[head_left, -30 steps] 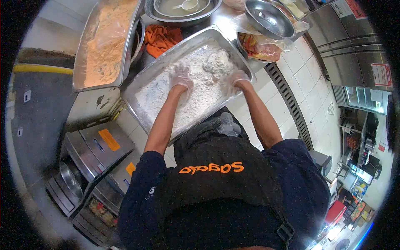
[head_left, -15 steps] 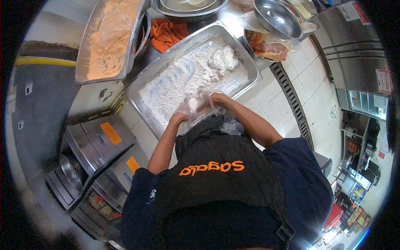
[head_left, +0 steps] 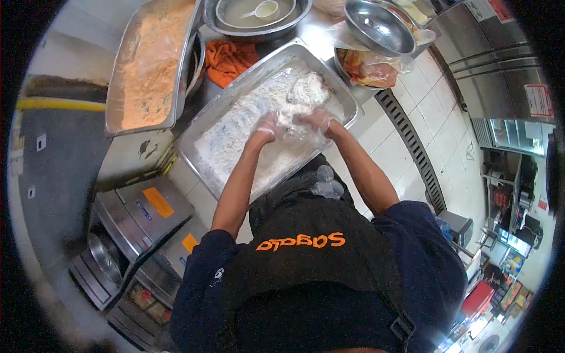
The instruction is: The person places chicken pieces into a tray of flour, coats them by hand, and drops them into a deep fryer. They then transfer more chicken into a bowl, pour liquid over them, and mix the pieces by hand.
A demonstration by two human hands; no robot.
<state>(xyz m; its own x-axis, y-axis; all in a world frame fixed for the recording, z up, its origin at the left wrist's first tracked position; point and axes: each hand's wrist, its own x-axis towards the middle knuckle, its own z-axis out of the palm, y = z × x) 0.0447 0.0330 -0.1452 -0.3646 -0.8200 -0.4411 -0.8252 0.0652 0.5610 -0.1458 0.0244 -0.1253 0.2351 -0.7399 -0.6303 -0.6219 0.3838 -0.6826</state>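
Note:
A deep metal tray [head_left: 189, 136] holds white flour [head_left: 235, 126]. Both of my hands are inside it, in clear plastic gloves. My left hand [head_left: 269, 126] and my right hand [head_left: 319, 120] face each other, fingers curled in, on either side of a flour-coated piece [head_left: 293, 112]. Flour hides what that piece is, and some fingertips are covered by it. Just beyond my hands, a bigger flour-coated lump [head_left: 308, 89] lies in the tray's far right corner.
On the left stands a tray of orange powder [head_left: 150, 76]. An orange cloth [head_left: 229, 62] lies behind the flour tray, near a basin with a white scoop [head_left: 265, 10]. At the right are a steel bowl [head_left: 379, 29] and a container with plastic-wrapped food [head_left: 368, 67].
Both hands have moved from the tray's near edge forward to its middle, toward the big lump. A white floury piece now shows between them.

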